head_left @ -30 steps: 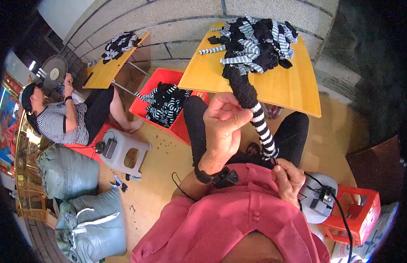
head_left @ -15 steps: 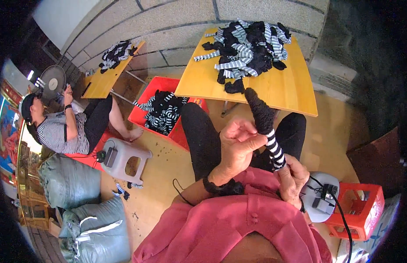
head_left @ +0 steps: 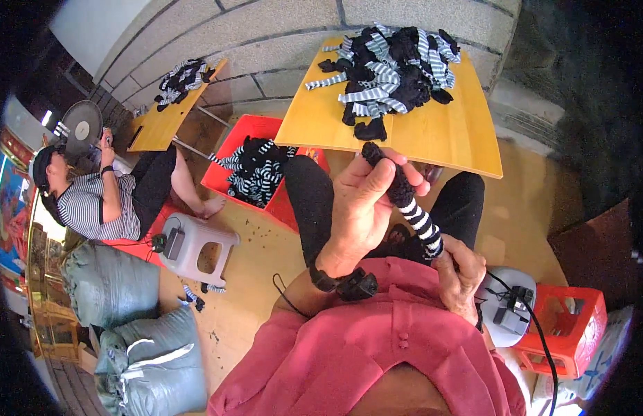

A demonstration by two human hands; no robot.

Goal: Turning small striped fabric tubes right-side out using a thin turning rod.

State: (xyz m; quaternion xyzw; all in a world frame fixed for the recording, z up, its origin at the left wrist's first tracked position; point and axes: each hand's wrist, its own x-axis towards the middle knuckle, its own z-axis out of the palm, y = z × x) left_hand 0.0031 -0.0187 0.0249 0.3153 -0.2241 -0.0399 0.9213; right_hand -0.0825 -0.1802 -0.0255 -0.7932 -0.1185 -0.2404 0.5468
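Note:
A small knit sock (head_left: pixel 420 220), black at its far end with black and white stripes toward me, stretches between my two hands above my lap. My left hand (head_left: pixel 361 208) is closed around the black end, thumb on the near side and fingers curled behind. At the striped opening, my right hand (head_left: pixel 460 275) pinches the edge between thumb and fingers. Ahead, a heap of similar black and grey-striped knit pieces (head_left: pixel 391 73) lies on a yellow table (head_left: pixel 460 142).
Left of my knee stands a red bin (head_left: pixel 217 173) of striped knit pieces. A co-worker (head_left: pixel 100 201) sits far left by another yellow table (head_left: pixel 162 125). Plastic stool (head_left: pixel 214 239), stuffed sacks (head_left: pixel 155 367) lie left; a grey stool (head_left: pixel 505 326) and red crate (head_left: pixel 578 333) stand right.
My left hand has slid from the middle of the sock up to its black far end and wrapped around it. The right hand keeps its pinch at the striped opening.

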